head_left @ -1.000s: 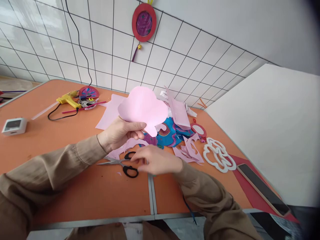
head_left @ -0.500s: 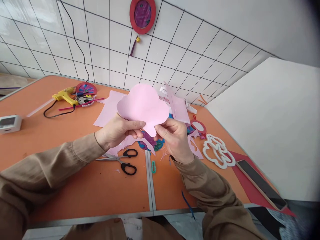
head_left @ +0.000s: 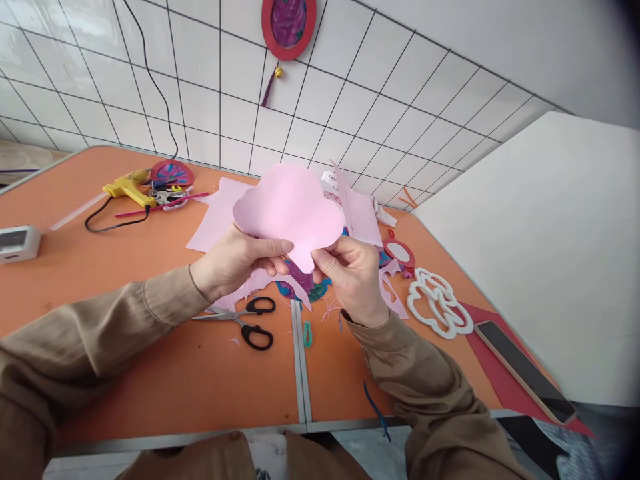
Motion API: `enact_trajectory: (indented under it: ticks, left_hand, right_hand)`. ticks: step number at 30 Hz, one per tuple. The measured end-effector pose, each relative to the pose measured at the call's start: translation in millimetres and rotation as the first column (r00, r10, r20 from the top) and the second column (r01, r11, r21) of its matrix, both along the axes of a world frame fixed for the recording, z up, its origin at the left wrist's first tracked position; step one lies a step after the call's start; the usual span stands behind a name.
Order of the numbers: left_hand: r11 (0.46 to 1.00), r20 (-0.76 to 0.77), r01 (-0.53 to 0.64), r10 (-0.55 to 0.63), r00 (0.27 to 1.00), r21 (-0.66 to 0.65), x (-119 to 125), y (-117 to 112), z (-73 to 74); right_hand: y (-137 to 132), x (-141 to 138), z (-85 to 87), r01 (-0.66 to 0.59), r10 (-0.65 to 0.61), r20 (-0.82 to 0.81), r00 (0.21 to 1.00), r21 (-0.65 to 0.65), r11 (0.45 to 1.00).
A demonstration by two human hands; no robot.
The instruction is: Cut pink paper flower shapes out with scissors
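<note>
A pink paper cut-out (head_left: 289,209) with a lobed, cloud-like outline is held up over the orange table (head_left: 150,373). My left hand (head_left: 235,260) pinches its lower left edge, thumb on the front. My right hand (head_left: 353,273) pinches its lower right edge beside the small tab at the bottom. Black-handled scissors (head_left: 247,320) lie on the table just below my left hand. Pink paper scraps (head_left: 387,293) and a blue-and-purple patterned piece (head_left: 300,283) lie under and behind my hands.
A yellow glue gun (head_left: 127,190) with a black cord lies at the back left near a round red ornament (head_left: 173,175). A white lobed frame (head_left: 437,307), a phone (head_left: 525,373), a small red ring (head_left: 397,252) sit right. A white box (head_left: 17,241) sits far left.
My right hand rose from the scissors on the table and took hold of the cut-out's lower right edge. The left hand kept its grip throughout.
</note>
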State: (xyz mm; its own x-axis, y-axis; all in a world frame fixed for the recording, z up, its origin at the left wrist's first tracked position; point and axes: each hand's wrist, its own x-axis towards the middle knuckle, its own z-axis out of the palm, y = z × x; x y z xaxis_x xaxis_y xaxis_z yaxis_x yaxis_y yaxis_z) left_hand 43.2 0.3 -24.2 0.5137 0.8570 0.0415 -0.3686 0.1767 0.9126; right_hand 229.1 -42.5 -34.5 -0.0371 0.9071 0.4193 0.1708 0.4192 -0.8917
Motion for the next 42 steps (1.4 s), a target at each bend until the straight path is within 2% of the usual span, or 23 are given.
enact_trajectory:
  ticks: [6,11,17,19,21,23,27,29,30,32,34,36,40,42]
  left_hand:
    - [0.995,0.004,0.037,-0.036,0.999,-0.087,-0.4,-1.0,-1.4]
    - [0.999,-0.015,0.014,-0.015,1.0,-0.053,-0.2,-0.5,0.3]
    - [0.996,-0.054,-0.084,0.082,0.995,-0.022,-4.4,11.4,-0.2]
    - [0.996,-0.036,-0.081,0.08,0.996,-0.028,-5.0,14.2,-0.4]
    - [0.998,-0.017,-0.058,0.057,0.998,-0.04,-4.4,14.8,-0.5]
    - [0.998,-0.008,-0.042,0.041,0.999,-0.055,-3.3,14.3,-0.5]
    - [0.998,-0.012,-0.015,0.014,1.0,-0.066,-2.4,13.7,-1.2]
    - [0.998,-0.022,0.01,-0.011,1.0,-0.061,-2.7,14.1,-2.3]
    - [0.998,-0.03,0.019,-0.021,0.999,-0.056,-2.9,14.3,-3.1]
    - [0.998,-0.047,0.029,-0.031,0.998,-0.049,-3.1,14.5,-4.9]
    - [0.998,-0.06,0.036,-0.038,0.997,-0.045,-3.3,14.4,-6.9]
    - [0.998,-0.07,0.051,-0.054,0.996,-0.046,-3.3,13.7,-8.9]
    - [0.993,-0.084,0.093,-0.098,0.992,-0.07,-2.7,10.9,-12.3]
    - [0.991,-0.09,0.103,-0.11,0.99,-0.081,-1.8,9.3,-13.2]
  right_hand:
    - [-1.5,-0.8,-3.4,0.016,-0.016,-0.032,0.999,-0.008,1.0]
    - [-5.4,-1.9,1.0,0.061,-0.061,0.02,0.998,0.006,0.998]
    - [-9.2,-1.8,9.4,0.082,-0.083,0.003,0.997,0.049,0.995]
    - [-6.9,1.9,11.7,0.103,-0.104,0.017,0.994,0.076,0.992]
    - [-2.5,8.6,14.0,0.129,-0.139,0.108,0.984,0.09,0.987]
    - [2.4,17.7,16.8,0.119,-0.141,0.276,0.951,0.097,0.988]
    - [8.2,35.1,23.0,0.038,-0.098,0.61,0.786,0.111,0.993]
    - [8.2,39.6,25.8,0.011,-0.073,0.695,0.715,0.094,0.996]
    - [7.8,40.4,27.0,0.01,-0.068,0.701,0.71,0.087,0.996]
    - [6.6,39.6,29.3,0.046,-0.092,0.627,0.774,0.09,0.995]
    - [5.3,36.8,31.3,0.102,-0.125,0.47,0.874,0.073,0.992]
    - [4.0,33.4,33.1,0.096,-0.097,0.322,0.942,0.021,0.995]
    - [0.8,25.8,35.2,-0.061,0.072,0.186,0.98,-0.063,0.996]
    - [-0.5,21.7,34.7,-0.091,0.103,0.158,0.982,-0.078,0.993]
